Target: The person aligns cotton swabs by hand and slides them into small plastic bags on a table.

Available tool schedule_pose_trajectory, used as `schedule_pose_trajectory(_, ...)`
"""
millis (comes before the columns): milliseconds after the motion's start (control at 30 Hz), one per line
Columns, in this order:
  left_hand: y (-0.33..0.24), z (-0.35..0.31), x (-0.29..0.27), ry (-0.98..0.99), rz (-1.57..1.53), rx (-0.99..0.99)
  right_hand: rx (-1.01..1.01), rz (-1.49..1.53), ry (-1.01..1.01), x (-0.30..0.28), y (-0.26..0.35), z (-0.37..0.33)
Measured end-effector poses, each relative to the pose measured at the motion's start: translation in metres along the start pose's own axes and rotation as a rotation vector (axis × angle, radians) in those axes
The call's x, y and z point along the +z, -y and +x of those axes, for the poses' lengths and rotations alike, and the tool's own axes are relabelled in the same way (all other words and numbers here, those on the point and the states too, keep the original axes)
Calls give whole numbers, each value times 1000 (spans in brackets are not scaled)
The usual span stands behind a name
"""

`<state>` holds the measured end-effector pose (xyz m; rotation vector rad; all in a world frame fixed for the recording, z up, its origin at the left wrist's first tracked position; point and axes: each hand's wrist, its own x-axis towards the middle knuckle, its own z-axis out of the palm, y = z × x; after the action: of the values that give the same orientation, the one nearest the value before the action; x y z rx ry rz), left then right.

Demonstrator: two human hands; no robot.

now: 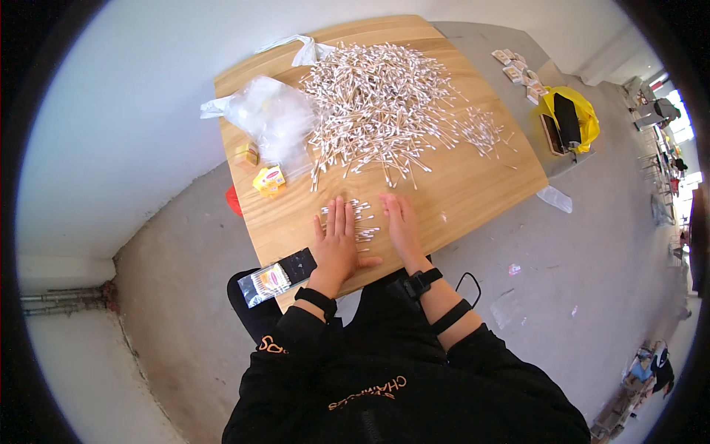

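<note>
My left hand point(336, 246) lies flat on the wooden table point(473, 196), fingers stretched out and thumb spread to the right. Beneath and beside it is a small group of cotton swabs point(364, 231), partly covered by the hand. Just right of these swabs, my right hand point(401, 226) rests with its edge near the tabletop, its fingers bent together. Whatever those fingers hold, if anything, is hidden. Beyond both hands spreads a big heap of cotton swabs point(377, 103), with a thinner scatter point(481, 133) on its right.
Clear plastic bags point(270, 115) lie left of the heap, near two small yellow boxes point(268, 180). A clear packet of swabs point(270, 281) sits by a black phone-like object point(298, 265) at the near left corner. A yellow bag point(586, 118) and small packs point(514, 72) are at right.
</note>
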<state>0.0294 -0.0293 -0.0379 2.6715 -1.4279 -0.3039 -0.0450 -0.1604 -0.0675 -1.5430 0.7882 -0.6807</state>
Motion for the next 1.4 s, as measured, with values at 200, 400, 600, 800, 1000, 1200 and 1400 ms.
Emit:
schedule_pose_trajectory(200, 13, -19, -16, -97, -139, -116, 10, 244, -68, 3, -3, -8)
schedule_pose_trajectory(400, 21, -32, -4, -152, -218, -143, -126, -63, -16, 14, 10, -19)
schedule_pose_trajectory(600, 3, -25, 7, -169, -210, -78, -197, -24, 150, 48, 18, -19)
schedule_pose_trajectory(800, 7, -37, -13, -106, -145, -133, -158, 117, 0, 20, -12, -1)
schedule_pose_trajectory(1000, 18, -26, 15, -344, -144, -75, -93, 216, 17, 15, -17, 3)
schedule_pose_trajectory(1200, 9, -12, 17, -407, -189, -182, -110, 141, -43, 21, -6, 4)
schedule_pose_trajectory(1400, 9, -2, 18, -402, -212, -192, -194, -40, 63, 39, 12, 34)
